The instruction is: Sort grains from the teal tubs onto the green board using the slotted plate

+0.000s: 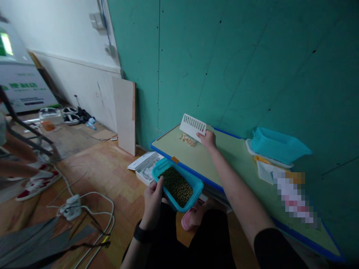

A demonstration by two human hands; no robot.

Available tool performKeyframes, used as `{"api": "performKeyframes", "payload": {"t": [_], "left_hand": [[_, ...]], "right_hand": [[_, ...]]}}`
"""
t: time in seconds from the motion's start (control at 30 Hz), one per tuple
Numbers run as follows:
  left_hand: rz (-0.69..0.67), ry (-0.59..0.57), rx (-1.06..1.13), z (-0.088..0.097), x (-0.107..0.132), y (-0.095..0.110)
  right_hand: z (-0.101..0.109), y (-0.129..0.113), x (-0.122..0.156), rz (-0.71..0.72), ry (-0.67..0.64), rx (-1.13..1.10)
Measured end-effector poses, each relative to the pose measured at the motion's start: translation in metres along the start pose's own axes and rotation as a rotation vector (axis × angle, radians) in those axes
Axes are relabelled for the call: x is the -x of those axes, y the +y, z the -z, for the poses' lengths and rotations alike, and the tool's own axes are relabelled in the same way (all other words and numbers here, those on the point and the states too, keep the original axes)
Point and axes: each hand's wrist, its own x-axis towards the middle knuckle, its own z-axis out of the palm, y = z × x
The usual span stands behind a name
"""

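My left hand point(153, 198) grips the near left rim of a blue plastic tub point(198, 191), thumb over the edge. The tub is just off the table's front edge, slightly tilted. In it lie dark green beans point(171, 176) on the left and tan beans point(183, 190) on the right. My right hand point(208, 139) is closed on the lower right corner of a white slotted scraper point(190, 130). The scraper stands tilted on the table, behind a small heap of pale orange-and-white kernels point(187, 139).
The blue-edged table point(232, 160) stands against a green wall. At its right are another blue tub point(277, 145), a yellow-handled white tool point(265, 168) and a blurred-out packet point(294, 198). An opened white box point(144, 166), cables point(95, 194) and another person's legs point(19, 160) are left.
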Motion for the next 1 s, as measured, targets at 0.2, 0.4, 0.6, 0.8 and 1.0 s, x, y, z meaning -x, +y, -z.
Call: {"api": "performKeyframes", "payload": {"t": [0.2, 0.4, 0.6, 0.8, 1.0], "left_hand": [[-0.026, 0.089, -0.014, 0.001, -0.001, 0.008], [-0.059, 0.186, -0.037, 0.006, -0.012, 0.018], [-0.138, 0.136, -0.098, 0.013, -0.033, 0.025], [-0.139, 0.098, -0.167, 0.019, -0.046, 0.028], [-0.096, 0.054, -0.189, 0.022, -0.047, 0.027]], "right_hand": [[-0.013, 0.017, -0.006, 0.032, -0.029, 0.012], [-0.019, 0.022, -0.010, 0.083, -0.038, -0.062], [-0.022, 0.020, -0.010, 0.129, -0.039, -0.133], [-0.026, 0.026, -0.015, 0.162, -0.046, -0.243], [-0.036, 0.029, -0.017, 0.160, -0.089, -0.392]]}}
